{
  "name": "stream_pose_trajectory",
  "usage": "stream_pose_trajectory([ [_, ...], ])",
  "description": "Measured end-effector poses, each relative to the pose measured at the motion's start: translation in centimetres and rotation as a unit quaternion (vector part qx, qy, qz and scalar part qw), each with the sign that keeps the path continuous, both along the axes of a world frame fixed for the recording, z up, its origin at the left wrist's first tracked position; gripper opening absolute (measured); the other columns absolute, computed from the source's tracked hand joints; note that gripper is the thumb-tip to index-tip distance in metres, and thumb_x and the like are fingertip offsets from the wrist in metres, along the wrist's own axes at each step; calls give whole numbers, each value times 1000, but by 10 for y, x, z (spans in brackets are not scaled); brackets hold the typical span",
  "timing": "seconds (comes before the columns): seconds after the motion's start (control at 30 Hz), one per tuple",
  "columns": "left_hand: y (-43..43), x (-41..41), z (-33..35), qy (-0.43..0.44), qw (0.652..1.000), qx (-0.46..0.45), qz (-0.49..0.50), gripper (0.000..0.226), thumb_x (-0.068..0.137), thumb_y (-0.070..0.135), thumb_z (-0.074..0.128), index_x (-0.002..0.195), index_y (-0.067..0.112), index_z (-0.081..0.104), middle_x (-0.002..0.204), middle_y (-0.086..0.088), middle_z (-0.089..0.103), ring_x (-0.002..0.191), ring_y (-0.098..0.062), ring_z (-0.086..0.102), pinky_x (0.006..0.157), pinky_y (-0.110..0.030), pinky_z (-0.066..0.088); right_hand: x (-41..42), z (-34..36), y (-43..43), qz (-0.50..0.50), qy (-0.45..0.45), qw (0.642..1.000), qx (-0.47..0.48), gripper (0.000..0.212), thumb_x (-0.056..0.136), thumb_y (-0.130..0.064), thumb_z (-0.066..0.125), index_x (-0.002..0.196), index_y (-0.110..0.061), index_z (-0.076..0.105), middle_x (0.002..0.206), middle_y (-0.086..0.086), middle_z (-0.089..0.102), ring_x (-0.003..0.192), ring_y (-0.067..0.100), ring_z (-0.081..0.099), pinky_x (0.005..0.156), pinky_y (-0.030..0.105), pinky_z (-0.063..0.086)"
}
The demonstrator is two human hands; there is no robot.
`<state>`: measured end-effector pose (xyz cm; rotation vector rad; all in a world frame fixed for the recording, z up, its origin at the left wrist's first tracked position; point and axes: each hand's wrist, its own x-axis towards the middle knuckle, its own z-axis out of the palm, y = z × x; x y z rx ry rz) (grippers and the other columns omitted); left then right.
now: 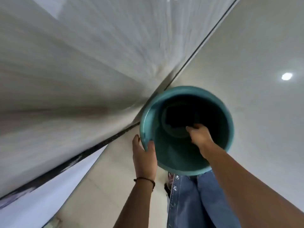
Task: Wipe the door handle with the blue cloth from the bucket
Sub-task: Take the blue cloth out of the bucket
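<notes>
A teal bucket [229, 116] stands on the floor just in front of my legs. At its bottom lies a dark, folded cloth [179, 116], which looks almost black in the shadow. My right hand [199, 136] reaches down inside the bucket, its fingers curled onto the cloth's near right corner. My left hand [144, 155] grips the bucket's near left rim, thumb inside and fingers outside. No door handle is in view. The picture is blurred by motion.
A pale wall or door surface [74, 79] fills the left, meeting the glossy light floor [255, 46] along a dark seam right beside the bucket. My legs in blue jeans [197, 203] are below the bucket. A lamp's reflection [286, 76] shines on the floor at right.
</notes>
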<state>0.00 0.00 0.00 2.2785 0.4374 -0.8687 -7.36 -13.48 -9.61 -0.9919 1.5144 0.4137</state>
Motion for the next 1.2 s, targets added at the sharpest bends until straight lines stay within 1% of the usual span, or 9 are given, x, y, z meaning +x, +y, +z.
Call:
stream_pose_trajectory([
  [0.17, 6, 9, -60, -99, 994, -35, -7, 10, 95, 22, 56, 104, 26, 59, 85, 20, 64, 75, 10, 63, 62, -3, 46, 24, -85, 6, -57, 51, 997, -24, 53, 95, -21, 58, 138, 5, 41, 141, 22, 49, 129, 38, 48, 109, 38, 40],
  [0.43, 11, 8, -72, -142, 989, -39, -25, 13, 93, 15, 60, 95, 27, 60, 70, 29, 66, 67, 16, 61, 55, 2, 41, 33, -122, 3, -79, 32, 996, -34, 56, 90, -19, 62, 139, 0, 42, 143, 17, 49, 129, 32, 48, 104, 33, 42],
  [0.53, 6, 8, -62, -104, 994, -12, -30, 15, 93, 12, 59, 107, 14, 56, 79, 20, 62, 71, 6, 64, 55, 2, 41, 24, -70, 8, -98, -32, 994, -33, 50, 79, -23, 71, 125, -11, 58, 120, 14, 64, 104, 28, 62, 89, 29, 52],
  [0.63, -4, 1, -21, 7, 1000, 10, 6, 57, 96, 26, 54, 143, 5, 30, 133, -9, 53, 116, -25, 57, 96, -19, 47, 9, 15, 12, -106, -131, 986, -12, 18, 74, -9, 66, 87, -21, 70, 79, 4, 70, 69, 16, 64, 57, 21, 53],
  [0.73, -22, -19, 52, 69, 994, 8, 81, 66, 98, 37, 47, 150, 9, 17, 155, -14, 26, 137, -27, 39, 110, -32, 33, -21, 111, 13, -148, -200, 965, 88, 24, 78, 2, 59, 91, -16, 70, 77, 0, 72, 71, 15, 67, 57, 27, 57],
  [0.9, -18, -53, 202, 170, 924, -219, 262, 39, 95, 33, 53, 115, 0, 62, 116, -22, 66, 110, -33, 63, 101, -46, 48, -66, 272, 9, -102, -268, 942, 176, 36, 75, -6, 65, 111, -5, 66, 101, 14, 74, 89, 26, 72, 73, 37, 60],
  [1.03, 17, -81, 306, 103, 930, -271, 226, 23, 90, 20, 63, 102, 0, 68, 108, -28, 68, 101, -39, 65, 98, -51, 47, -85, 385, 8, 50, -300, 946, 113, 39, 77, -17, 72, 115, -16, 63, 113, 12, 71, 101, 27, 69, 83, 37, 56],
  [1.13, 56, -101, 371, 8, 944, -267, 192, 6, 88, 11, 65, 87, 15, 70, 83, -2, 75, 82, -16, 68, 80, -30, 55, -91, 456, 21, 219, -309, 925, -42, 49, 80, -5, 72, 118, -25, 49, 115, -1, 63, 102, 15, 63, 71, 14, 53],
  [1.2, 84, -114, 413, -42, 952, -269, 139, 19, 87, 5, 66, 85, 24, 68, 73, 13, 73, 71, 1, 65, 70, -15, 52, -98, 497, 39, 322, -341, 873, -133, 64, 77, -4, 76, 128, -25, 44, 122, -6, 53, 112, 7, 52, 83, 10, 45],
])
